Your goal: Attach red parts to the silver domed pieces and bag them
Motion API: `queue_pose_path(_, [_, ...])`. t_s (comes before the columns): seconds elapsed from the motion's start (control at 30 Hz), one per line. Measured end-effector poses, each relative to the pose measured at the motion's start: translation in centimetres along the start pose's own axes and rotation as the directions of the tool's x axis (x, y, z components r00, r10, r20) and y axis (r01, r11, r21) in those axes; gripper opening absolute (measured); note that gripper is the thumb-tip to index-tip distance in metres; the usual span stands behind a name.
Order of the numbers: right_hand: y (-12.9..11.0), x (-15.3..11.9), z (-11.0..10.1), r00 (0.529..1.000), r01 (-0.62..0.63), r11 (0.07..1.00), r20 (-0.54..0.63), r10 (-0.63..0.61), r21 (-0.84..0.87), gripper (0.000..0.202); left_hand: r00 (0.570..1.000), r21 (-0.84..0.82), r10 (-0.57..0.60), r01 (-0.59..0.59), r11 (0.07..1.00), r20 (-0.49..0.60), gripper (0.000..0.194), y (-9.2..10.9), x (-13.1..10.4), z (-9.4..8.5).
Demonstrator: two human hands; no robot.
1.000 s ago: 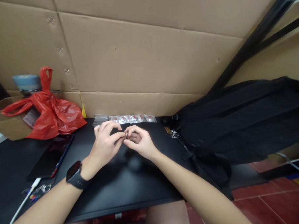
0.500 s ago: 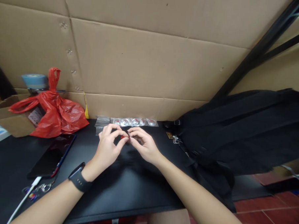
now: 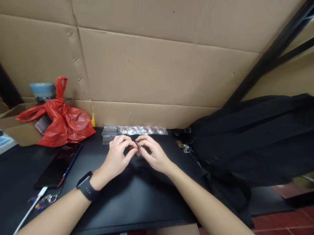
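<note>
A small round dark disc with a bit of red beside it (image 3: 138, 149) is pinched between both hands above the black table (image 3: 143, 200). My left hand (image 3: 119, 154), with a black watch on its wrist, grips it from the left with thumb and fingers. From the right, the fingertips of my right hand (image 3: 155, 153) close on the same piece. Fingers cover much of it, so its details are hard to make out. Just behind the hands lies a row of round silver-and-red items in clear packets (image 3: 144, 130), with flat clear bags (image 3: 110, 130) at its left end.
At the left are a red plastic bag (image 3: 68, 124), a cardboard box (image 3: 23, 129), a blue-lidded jar (image 3: 42, 90) and a phone (image 3: 57, 167) with a white cable. A black backpack (image 3: 262, 139) fills the right side. Cardboard (image 3: 148, 72) stands behind the table.
The view has shifted slightly, so the scene sits a little lower and farther right. The disc now shows more of its face between the fingers; both hands still hold it.
</note>
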State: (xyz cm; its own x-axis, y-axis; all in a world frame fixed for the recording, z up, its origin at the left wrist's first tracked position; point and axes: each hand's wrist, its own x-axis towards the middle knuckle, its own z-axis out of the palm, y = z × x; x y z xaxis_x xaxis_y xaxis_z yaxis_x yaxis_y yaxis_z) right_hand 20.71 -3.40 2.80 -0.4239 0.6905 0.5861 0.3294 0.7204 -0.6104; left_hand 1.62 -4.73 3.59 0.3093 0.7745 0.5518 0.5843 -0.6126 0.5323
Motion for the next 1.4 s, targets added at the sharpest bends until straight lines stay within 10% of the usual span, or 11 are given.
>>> queue_pose_path(0.13, [0.0, -0.1, -0.4, 0.993, 0.093, 0.978, 0.094, -0.077, -0.188, 0.012, 0.999, -0.054, -0.044, 0.043, 0.998, -0.008, 0.023, 0.1, -0.1, 0.0])
queue_pose_path(0.37, [0.7, -0.2, -1.1, 0.987, 0.13, 0.95, 0.132, -0.096, -0.283, 0.01, 0.95, 0.105, -0.004, -0.031, 0.994, 0.313, 0.023, -1.5, -0.1, 0.2])
queue_pose_path(0.5, [1.4, -0.2, -1.3, 0.977, 0.081, 0.95, 0.212, -0.016, -0.302, 0.01, 0.964, 0.107, -0.031, 0.003, 0.994, 0.265, 0.032, -3.9, 1.0, -1.7])
queue_pose_path(0.87, [7.8, -0.7, -3.1, 0.959, -0.172, 0.852, 0.113, 0.259, -0.494, 0.032, 0.78, 0.073, 0.004, -0.064, 0.995, 0.626, 0.011, -7.2, 1.7, -4.7])
queue_pose_path(1.27, [7.3, -0.4, -3.8, 0.935, -0.306, 0.889, 0.067, 0.348, -0.34, 0.03, 0.818, 0.229, -0.032, -0.123, 0.966, 0.575, 0.013, -6.0, 1.0, -3.5])
queue_pose_path(1.4, [6.0, -0.3, -3.5, 0.954, -0.288, 0.918, 0.005, 0.301, -0.272, 0.034, 0.918, 0.186, -0.043, -0.033, 0.982, 0.394, 0.012, -5.1, 1.4, -3.3])
